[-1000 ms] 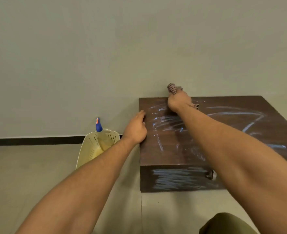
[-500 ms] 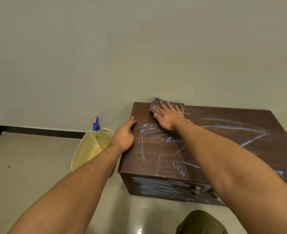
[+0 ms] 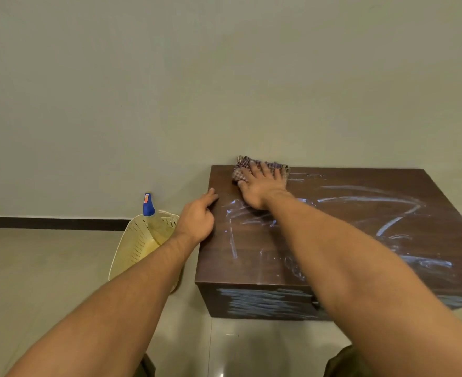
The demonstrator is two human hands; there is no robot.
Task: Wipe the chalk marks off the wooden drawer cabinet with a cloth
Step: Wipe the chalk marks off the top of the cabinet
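Note:
A dark wooden drawer cabinet (image 3: 251, 257) stands against the wall, its top and front face streaked with white chalk marks (image 3: 382, 202). A checked cloth (image 3: 242, 170) lies at the top's far left corner. My right hand (image 3: 261, 187) presses flat on the cloth with straight fingers. My left hand (image 3: 197, 219) rests on the cabinet's left edge, fingers loosely bent over the top. My right forearm hides part of the top and the drawer front.
A cream perforated plastic basket (image 3: 137, 246) sits on the floor left of the cabinet, holding a spray bottle with a blue head (image 3: 148, 205). The tiled floor (image 3: 34, 268) stretches to the left. A plain wall (image 3: 224, 77) rises right behind the cabinet.
My right hand went from gripping the bunched cloth to pressing it flat at the far left corner. The corner strip looks cleaner. My left hand stays on the left edge.

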